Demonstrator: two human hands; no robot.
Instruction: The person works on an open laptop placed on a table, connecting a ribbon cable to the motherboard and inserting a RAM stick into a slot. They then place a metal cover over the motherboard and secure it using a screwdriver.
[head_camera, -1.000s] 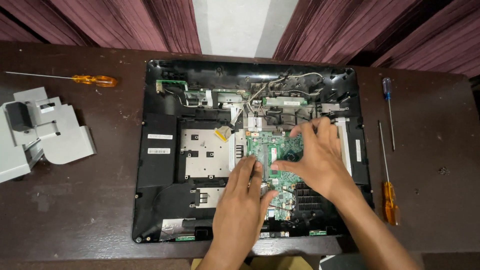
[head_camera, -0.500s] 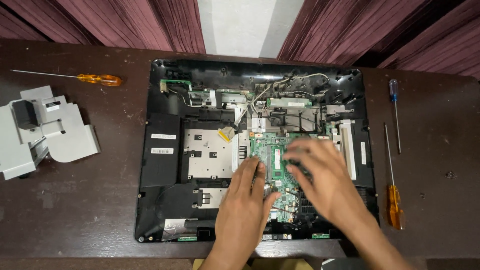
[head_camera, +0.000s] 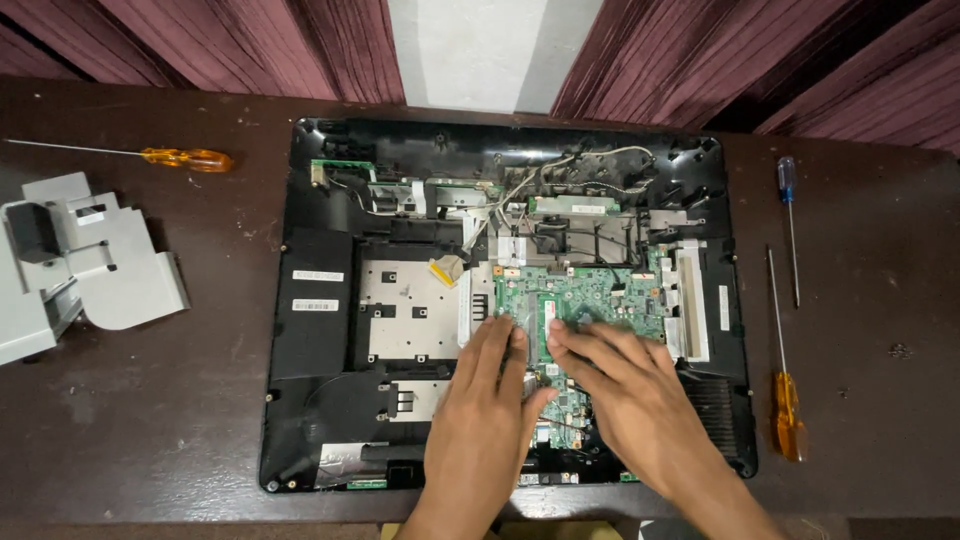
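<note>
Your left hand (head_camera: 487, 415) lies palm-down on the lower left part of the green circuit board (head_camera: 590, 300), fingers straight and held close together, the tips resting at the board's left edge beside the silver metal plate (head_camera: 410, 310). Your right hand (head_camera: 630, 395) lies flat beside it, fingers slightly fanned and pointing up and to the left across the middle of the board; neither hand pinches or grips anything, both simply press on the board's surface. The board sits in the right half of the opened black computer chassis (head_camera: 310, 340), which lies face-down in the centre of the dark wooden table (head_camera: 150, 420). Above the board, a bundle of white and grey cables (head_camera: 560, 170) runs along the top of the chassis. On the table to the left lies a grey metal bracket (head_camera: 90, 265), and above it a long screwdriver with an orange handle (head_camera: 185, 158). To the right of the chassis lie a blue-handled screwdriver (head_camera: 788, 180) and, lower down, a second orange-handled screwdriver (head_camera: 786, 415), both well apart from your hands. Maroon curtains (head_camera: 250, 40) hang behind the table.
</note>
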